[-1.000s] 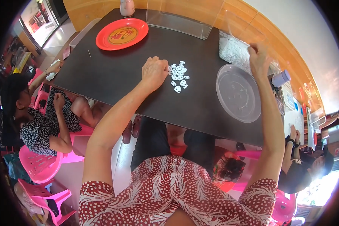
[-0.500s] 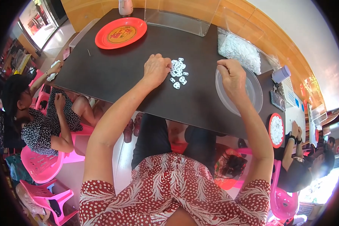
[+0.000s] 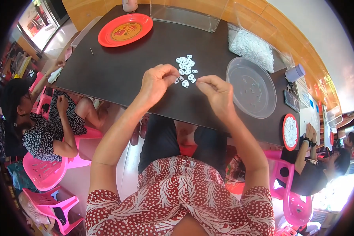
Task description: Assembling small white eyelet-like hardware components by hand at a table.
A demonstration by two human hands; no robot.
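Near the worktop's (image 3: 118, 74) front edge, toward its middle, the person's two hands meet over a loose pile of small white pieces (image 3: 186, 67). Left hand (image 3: 155, 83) has its grip pinched together on one or two pieces at the pile's near edge. Right hand (image 3: 216, 91) has its fingertips closed together just beside the pile; whether they clamp a piece cannot be told. The pieces look tiny, light and stiff like moulded plastic, likely easy to scatter and best pinched singly between thumb and forefinger. Roughly twenty lie in the pile; an exact count is not possible. To the right sits one clear round lid (image 3: 251, 87), and behind it one clear bag (image 3: 251, 48) of more white pieces. One red plate (image 3: 124, 30) rests at the far left corner, and one small red dish (image 3: 290, 131) of white bits at the right edge.
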